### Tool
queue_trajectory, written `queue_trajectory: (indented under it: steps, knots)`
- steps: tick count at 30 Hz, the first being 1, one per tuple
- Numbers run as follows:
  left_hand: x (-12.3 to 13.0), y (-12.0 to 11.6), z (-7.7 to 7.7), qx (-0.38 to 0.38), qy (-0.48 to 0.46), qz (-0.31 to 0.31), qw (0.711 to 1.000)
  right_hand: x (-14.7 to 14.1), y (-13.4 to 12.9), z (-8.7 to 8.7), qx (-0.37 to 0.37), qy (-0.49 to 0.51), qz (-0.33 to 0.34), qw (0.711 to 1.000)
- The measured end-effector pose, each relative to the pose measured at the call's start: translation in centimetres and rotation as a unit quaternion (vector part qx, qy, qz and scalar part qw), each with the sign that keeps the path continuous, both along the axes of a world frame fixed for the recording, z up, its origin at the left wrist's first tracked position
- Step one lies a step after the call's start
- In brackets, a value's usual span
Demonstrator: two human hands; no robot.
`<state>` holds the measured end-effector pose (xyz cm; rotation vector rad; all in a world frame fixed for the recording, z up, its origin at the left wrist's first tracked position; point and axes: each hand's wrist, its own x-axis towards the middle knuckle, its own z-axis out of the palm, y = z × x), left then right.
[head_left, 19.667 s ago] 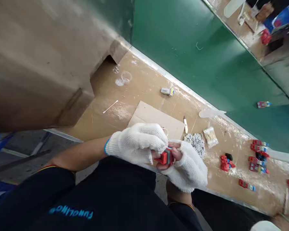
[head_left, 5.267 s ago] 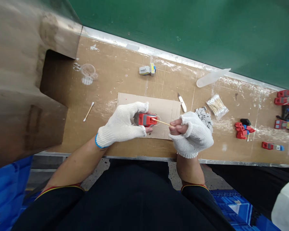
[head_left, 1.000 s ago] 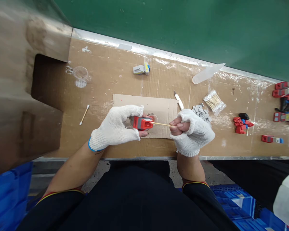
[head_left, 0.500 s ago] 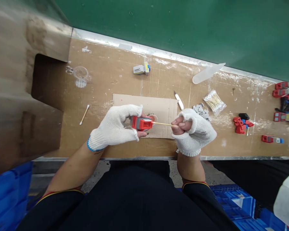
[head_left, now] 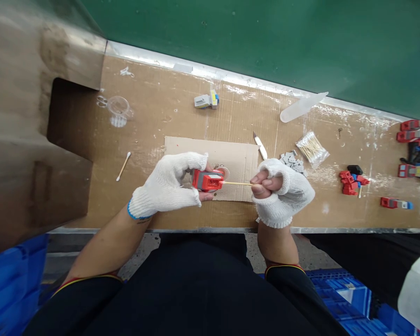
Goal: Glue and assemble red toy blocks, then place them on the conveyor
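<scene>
One red toy [head_left: 210, 180] sits gripped in the left hand [head_left: 168, 182]; the right hand [head_left: 283, 193] pinches a cotton swab [head_left: 238, 184] whose tip has shifted out to the toy's end, so swabbing seems under way; cardboard [head_left: 227, 149] lies beneath.

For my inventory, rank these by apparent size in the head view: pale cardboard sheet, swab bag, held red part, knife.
1. Pale cardboard sheet
2. Swab bag and held red part, unranked: the part is partly hidden, probably nearer the camera
3. Knife
</scene>
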<state>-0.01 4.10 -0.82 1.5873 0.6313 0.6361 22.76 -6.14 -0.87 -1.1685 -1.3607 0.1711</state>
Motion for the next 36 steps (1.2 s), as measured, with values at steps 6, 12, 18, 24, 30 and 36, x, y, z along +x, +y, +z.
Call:
queue_trajectory:
  steps: [6, 12, 18, 24, 30, 36]
  knots:
    - [0.2, -0.5, -0.5, 0.016, 0.008, 0.032, 0.999, -0.4, -0.1, -0.1, -0.006, 0.067, 0.032, 0.997]
    - [0.1, -0.7, -1.6, 0.065, -0.013, 0.046, 0.997, -0.7, -0.2, -0.1, -0.008, 0.073, 0.033, 0.997]
    - [0.0, -0.6, -1.9, 0.077, -0.035, 0.038, 0.996, -0.6, -0.3, -0.2, -0.005, 0.073, 0.032, 0.997]
    - [-0.1, -0.6, -2.1, 0.063, -0.032, 0.029, 0.997, -0.7, -0.1, -0.1, 0.002, 0.064, 0.047, 0.997]
    - [0.0, -0.6, -1.8, 0.07, -0.011, 0.03, 0.997, -0.8, 0.0, 0.2, 0.0, 0.034, 0.031, 0.999]
    - [0.2, -0.5, -1.5, 0.054, -0.009, 0.008, 0.998, -0.9, 0.0, 0.4, -0.011, 0.021, 0.034, 0.999]
